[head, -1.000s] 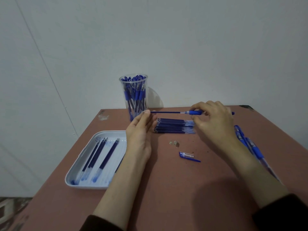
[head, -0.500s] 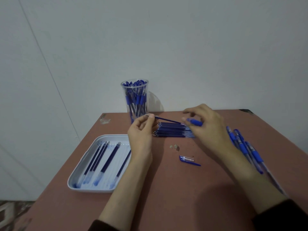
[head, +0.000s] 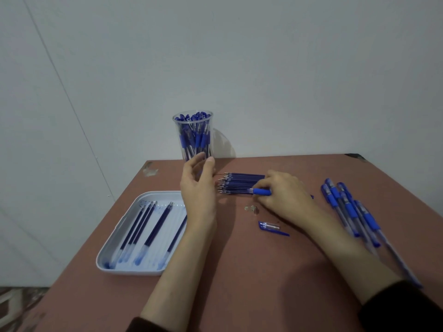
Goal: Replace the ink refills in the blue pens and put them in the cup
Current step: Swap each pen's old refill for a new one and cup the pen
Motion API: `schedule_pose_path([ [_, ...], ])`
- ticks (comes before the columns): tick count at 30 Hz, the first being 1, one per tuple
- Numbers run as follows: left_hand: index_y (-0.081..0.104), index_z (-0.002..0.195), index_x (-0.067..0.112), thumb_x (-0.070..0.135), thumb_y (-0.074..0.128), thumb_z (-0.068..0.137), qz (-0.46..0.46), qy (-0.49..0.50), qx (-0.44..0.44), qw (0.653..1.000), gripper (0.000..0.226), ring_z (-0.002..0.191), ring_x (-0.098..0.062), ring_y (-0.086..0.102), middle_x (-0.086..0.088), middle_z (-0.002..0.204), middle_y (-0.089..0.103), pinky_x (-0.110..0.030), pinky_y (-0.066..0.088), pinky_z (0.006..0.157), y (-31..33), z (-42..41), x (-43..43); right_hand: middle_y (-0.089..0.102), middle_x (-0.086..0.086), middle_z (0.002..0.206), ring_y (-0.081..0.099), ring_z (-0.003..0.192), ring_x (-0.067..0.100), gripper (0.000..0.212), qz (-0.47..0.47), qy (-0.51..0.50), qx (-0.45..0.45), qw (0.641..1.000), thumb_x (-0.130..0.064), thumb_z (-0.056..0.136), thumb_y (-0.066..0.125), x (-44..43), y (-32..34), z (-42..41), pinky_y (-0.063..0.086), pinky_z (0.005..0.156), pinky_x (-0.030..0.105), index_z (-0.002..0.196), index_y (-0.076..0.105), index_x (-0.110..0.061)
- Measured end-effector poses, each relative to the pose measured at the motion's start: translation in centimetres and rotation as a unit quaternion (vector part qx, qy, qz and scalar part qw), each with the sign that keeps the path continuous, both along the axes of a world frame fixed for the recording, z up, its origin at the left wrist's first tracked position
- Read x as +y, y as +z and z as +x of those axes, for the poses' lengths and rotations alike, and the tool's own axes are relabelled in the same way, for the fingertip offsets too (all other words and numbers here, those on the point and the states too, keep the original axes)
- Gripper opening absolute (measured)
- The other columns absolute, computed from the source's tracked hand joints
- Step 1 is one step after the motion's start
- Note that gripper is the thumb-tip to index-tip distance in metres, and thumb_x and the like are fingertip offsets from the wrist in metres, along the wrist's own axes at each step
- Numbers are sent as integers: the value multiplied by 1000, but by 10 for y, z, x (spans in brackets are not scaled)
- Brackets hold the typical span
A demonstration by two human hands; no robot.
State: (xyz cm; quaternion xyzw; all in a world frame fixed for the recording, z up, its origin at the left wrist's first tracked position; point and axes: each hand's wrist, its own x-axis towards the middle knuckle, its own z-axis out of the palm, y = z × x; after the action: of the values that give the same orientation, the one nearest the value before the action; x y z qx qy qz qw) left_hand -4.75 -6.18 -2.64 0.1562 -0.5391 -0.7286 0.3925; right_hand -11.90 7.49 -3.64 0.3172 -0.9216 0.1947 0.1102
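Head view has the right grip (head: 285,197) pinching a pen barrel (head: 262,192) by its blue rubber sleeve, low over the surface (head: 239,271). The barrel's open end points left across the stack of fresh refills (head: 239,185). The left grip (head: 199,188) is raised just left of that stack, fingers loosely spread, with nothing visible between them. It stands in front of the cup (head: 193,137), which sits at the far edge, left of middle, and is already packed with pens.

The step in hand looks like loading a new refill. To do it well, the left grip should lift one refill off the top of the stack without dragging its neighbours. It should then line the refill up with the barrel's mouth before sliding it in, while the right grip holds the barrel steady and level. A small clear piece (head: 251,208), too blurred to name, and the cap (head: 271,226) lie just on the near side of the right grip. They are probably needed to close the pen, so neither arm should sweep them away.

The stack lies between the two grips, just beside the left one and partly under the right one's fingers. Spent refills (head: 148,226) lie in the tray (head: 143,195) at the left edge, and the waiting pens (head: 347,209) lie near the right edge.
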Motion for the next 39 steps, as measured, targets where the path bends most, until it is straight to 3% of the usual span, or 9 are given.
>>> schedule_pose_path([
  [3,60,114,15,17,57,94,11,-9,-3,1000,21,86,-12,61,-2,103,63,-24,52,74,0,0,0,48,-9,84,52,84,17,18,12,14,-11,1000,-27,89,61,-1,0,-1,31,66,27,102,72,-32],
  [7,60,112,17,16,57,93,18,-13,-5,1000,19,85,-12,61,-1,101,62,-18,50,62,0,-1,0,51,-8,88,57,88,20,18,-3,19,5,1000,-28,86,64,-2,-3,-3,40,70,31,103,68,-32],
  [10,60,112,16,16,57,93,21,-14,-8,1000,19,82,-13,61,0,97,62,-15,49,53,1,0,2,48,-9,84,56,84,22,9,-19,9,21,1000,-30,86,65,-4,-6,-5,35,66,29,94,65,-26],
  [15,59,112,17,16,57,93,21,-13,-12,1000,19,85,-14,62,2,95,62,-17,49,56,2,1,2,37,-9,74,46,74,16,13,2,17,26,1000,-29,91,58,-4,-8,-7,28,62,27,93,69,-23],
  [19,59,113,16,15,56,94,23,-14,-12,1000,20,82,-14,61,1,95,61,-15,47,45,3,2,4,44,-9,83,53,80,19,10,-1,8,46,999,-28,90,58,-5,-9,-7,30,65,28,96,66,-25],
  [28,60,110,16,12,56,93,23,-17,-15,999,18,80,-14,61,0,94,60,-15,47,45,5,3,5,50,-9,84,55,81,20,5,-31,-9,60,998,-27,88,60,-7,-11,-8,33,67,29,88,58,-23],
  [33,64,97,29,12,59,90,-149,25,0,989,19,84,-20,64,2,86,66,-34,53,78,3,14,3,51,-9,84,55,80,20,9,-66,1,39,997,-29,87,62,-6,-10,-6,36,66,30,92,61,-22],
  [37,66,96,22,12,61,88,-307,63,-73,947,14,74,-3,61,11,80,66,-14,48,71,11,38,-16,53,-5,89,55,83,22,13,-96,15,6,995,-29,86,63,-4,-11,-3,43,70,34,95,60,-21],
  [39,66,92,19,10,62,86,-405,68,-182,894,11,68,1,58,10,78,64,-6,42,62,17,50,-39,53,-5,89,55,84,22,11,-105,18,7,994,-28,86,62,-4,-10,-1,44,73,35,94,60,-21],
])
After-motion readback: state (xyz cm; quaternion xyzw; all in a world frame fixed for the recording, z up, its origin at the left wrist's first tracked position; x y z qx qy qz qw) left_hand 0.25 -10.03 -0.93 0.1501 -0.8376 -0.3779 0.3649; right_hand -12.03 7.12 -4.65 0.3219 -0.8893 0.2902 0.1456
